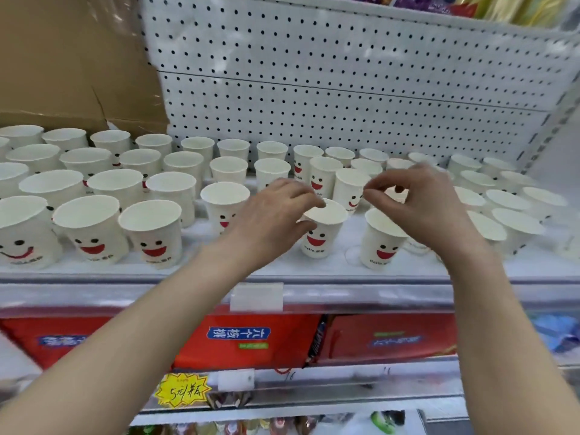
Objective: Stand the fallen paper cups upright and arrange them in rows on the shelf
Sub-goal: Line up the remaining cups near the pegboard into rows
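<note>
Several white paper cups with red smiling faces stand upright in rows on the white shelf (282,271). My left hand (273,215) grips one paper cup (320,240) in the front middle, fingers over its rim and thumb on its side. That cup stands slightly tilted. My right hand (417,202) hovers just right of it, above another front cup (379,246), with fingers loosely curled and nothing held. Part of the cups behind both hands is hidden. No cup lies visibly on its side.
A perforated white back panel (314,89) closes the shelf behind, and a cardboard box (72,58) stands at the back left. Below the shelf edge with its price tag holder (257,296) lie red packages (251,340). An upper shelf (408,14) overhangs.
</note>
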